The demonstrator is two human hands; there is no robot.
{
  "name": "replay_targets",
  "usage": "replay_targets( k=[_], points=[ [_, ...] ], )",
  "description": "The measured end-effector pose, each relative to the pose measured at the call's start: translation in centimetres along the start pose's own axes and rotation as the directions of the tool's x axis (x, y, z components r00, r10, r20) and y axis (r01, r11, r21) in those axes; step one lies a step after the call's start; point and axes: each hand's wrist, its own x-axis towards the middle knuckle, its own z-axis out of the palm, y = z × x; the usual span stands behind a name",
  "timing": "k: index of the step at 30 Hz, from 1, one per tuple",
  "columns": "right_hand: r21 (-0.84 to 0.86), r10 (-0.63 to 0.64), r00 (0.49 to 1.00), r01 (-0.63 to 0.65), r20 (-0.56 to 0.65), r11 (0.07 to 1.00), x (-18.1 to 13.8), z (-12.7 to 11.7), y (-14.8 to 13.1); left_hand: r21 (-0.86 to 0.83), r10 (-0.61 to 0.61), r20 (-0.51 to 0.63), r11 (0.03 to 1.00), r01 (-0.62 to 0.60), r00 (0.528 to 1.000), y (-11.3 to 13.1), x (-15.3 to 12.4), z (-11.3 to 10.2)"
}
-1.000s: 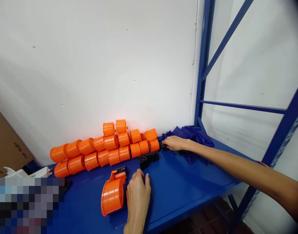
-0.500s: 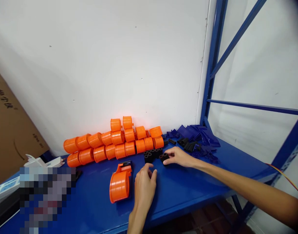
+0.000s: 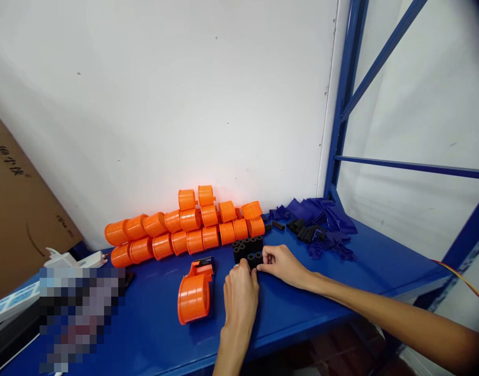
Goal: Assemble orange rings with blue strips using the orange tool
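With our right hand (image 3: pixel 283 265) we pinch two tubes (image 3: pixel 254 258) at its nine o'clock; our left hand (image 3: pixel 241 290), fingers curled, meets them at its one o'clock, though we cannot tell whether it grips. A tube cluster (image 3: pixel 246 244) sits just beside them at eleven o'clock. At our left hand's nine o'clock, a drum (image 3: pixel 193 298) lies on the table (image 3: pixel 157 326); blue sheets (image 3: pixel 321 213) lie at our right's one o'clock.

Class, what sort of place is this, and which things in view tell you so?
Probably a small workshop or assembly area: matching orange cylinders stacked in rows, black tubes grouped together, and dark-blue pieces piled nearby.
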Motion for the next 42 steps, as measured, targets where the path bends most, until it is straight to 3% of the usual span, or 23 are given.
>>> replay_targets(
  k=[13,19,23,26,30,35,42],
  points=[
    [-0.228,-0.083,0.996,0.086,0.019,0.97,0.5,-0.1,-0.5,0.089,0.057,0.039,0.994,-0.06,0.998,0.2,0.9,0.1],
    [-0.3,-0.075,0.996,0.083,0.039,0.95,0.8,0.3,-0.7,0.021,0.08,0.025,0.997,-0.08,0.997,-0.5,1.2,0.4],
    [-0.385,-0.012,1.0,0.002,-0.022,0.923,2.2,-1.5,0.1,-0.093,0.105,-0.007,0.99,-0.105,0.994,-1.3,0.8,0.6],
    [-0.464,0.058,0.994,-0.093,-0.089,0.881,4.5,-4.0,1.7,-0.18,0.081,-0.071,0.979,-0.093,0.994,-1.4,0.4,0.4],
    [-0.536,0.087,0.996,-0.083,-0.018,0.84,7.5,-5.6,3.6,-0.287,-0.057,-0.263,0.958,-0.022,0.963,-0.7,0.8,-0.1],
    [-0.554,0.115,0.993,-0.072,0.042,0.829,8.7,-4.8,4.6,-0.484,-0.16,-0.268,0.875,0.011,0.95,-0.9,2.4,0.6],
    [-0.417,0.186,0.977,-0.214,-0.107,0.883,5.8,-5.2,5.3,-0.797,-0.33,-0.125,0.595,0.103,0.936,-2.4,4.2,2.3]
  ],
)
